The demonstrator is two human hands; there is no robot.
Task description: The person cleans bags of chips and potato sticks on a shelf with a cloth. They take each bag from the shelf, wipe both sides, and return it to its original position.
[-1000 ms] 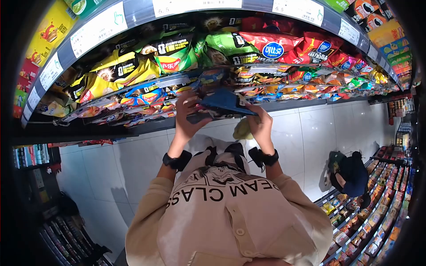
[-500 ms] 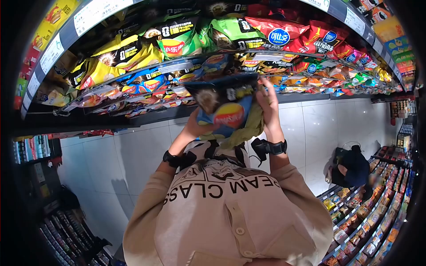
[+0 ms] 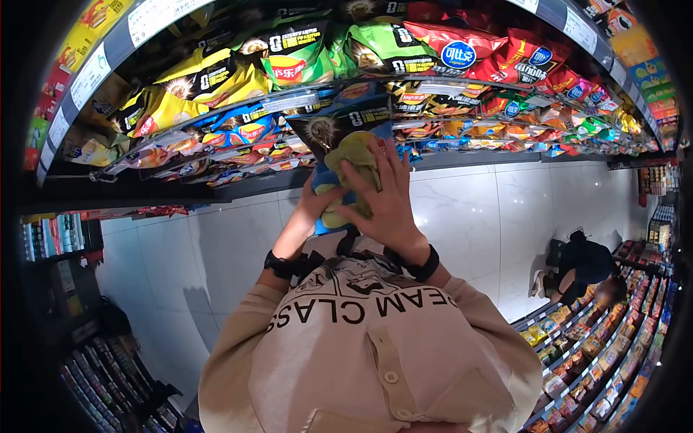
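A blue and black chip bag [image 3: 317, 130] is held upright in front of my chest, just below the shelf edge. My left hand [image 3: 309, 209] grips its lower left side, with the thumb over the front. Across the bag's front lies a crumpled yellow-green cloth [image 3: 354, 153]. My right hand [image 3: 386, 206] presses on the cloth with its fingers partly spread, and the cloth bunches around them. Cloth and fingers hide much of the bag's front.
Shelves of chip bags [image 3: 299, 61] curve across the top behind a price-label rail [image 3: 90, 76]. Tiled floor [image 3: 462, 216] lies below. A crouching person [image 3: 581, 263] is at the right beside low snack shelves [image 3: 599, 346]. Dark racks [image 3: 108, 375] stand at lower left.
My right hand has moved from the bag's right edge onto its front with the cloth. The bag has shifted left and turned somewhat. The person at the right has changed posture.
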